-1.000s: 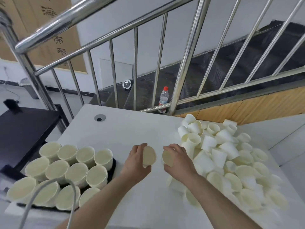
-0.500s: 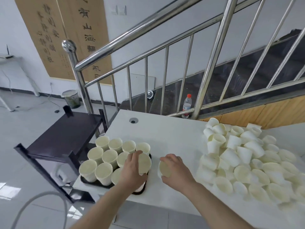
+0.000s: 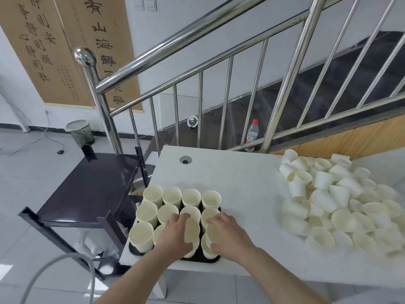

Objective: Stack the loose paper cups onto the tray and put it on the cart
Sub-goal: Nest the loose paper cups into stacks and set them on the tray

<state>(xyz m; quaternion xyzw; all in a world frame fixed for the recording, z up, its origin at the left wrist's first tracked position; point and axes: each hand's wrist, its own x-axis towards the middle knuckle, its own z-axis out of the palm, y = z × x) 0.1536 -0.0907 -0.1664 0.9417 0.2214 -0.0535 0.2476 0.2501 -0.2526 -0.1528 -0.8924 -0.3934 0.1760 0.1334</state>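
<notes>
A black tray [image 3: 198, 259] sits at the white table's near left corner, filled with several upright stacks of cream paper cups [image 3: 171, 195]. My left hand [image 3: 174, 235] grips one paper cup [image 3: 191, 229] over the tray's front row. My right hand [image 3: 229, 234] grips another paper cup [image 3: 213, 232] above the front right stack. A large heap of loose paper cups [image 3: 333, 202] lies on the table's right side. The dark cart [image 3: 87, 185] stands just left of the table.
A steel stair railing [image 3: 221, 51] rises behind the white table [image 3: 241, 183], with a plastic bottle [image 3: 252, 134] on the stairs. A waste bin [image 3: 80, 132] stands on the floor at the back left. A grey hose [image 3: 61, 273] curves at the lower left.
Both hands carried their cups leftward from the middle of the table to above the tray's front stacks. The view swung left, bringing the cart into sight.
</notes>
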